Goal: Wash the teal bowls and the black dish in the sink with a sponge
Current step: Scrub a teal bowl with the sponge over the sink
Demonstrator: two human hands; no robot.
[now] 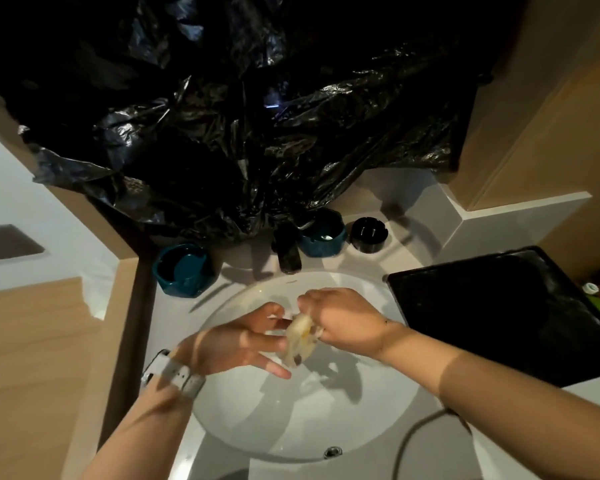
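Over the white round sink (291, 420) my right hand (343, 320) grips a pale, soapy sponge (300, 337) that hangs down from it. My left hand (236, 341), a grey watch on its wrist, has straight fingers that touch the sponge's left side. One teal bowl (182, 270) stands on the counter left of the black faucet (286, 249). A second teal bowl (323, 239) stands to the faucet's right. The black dish (368, 234) sits just right of that bowl.
Crumpled black plastic sheeting (239, 116) covers the wall above the faucet. A black tray (506, 317) lies on the counter at the right. A dark cable (416, 441) curves over the front right counter. The overflow hole (332, 452) is on the sink's near side.
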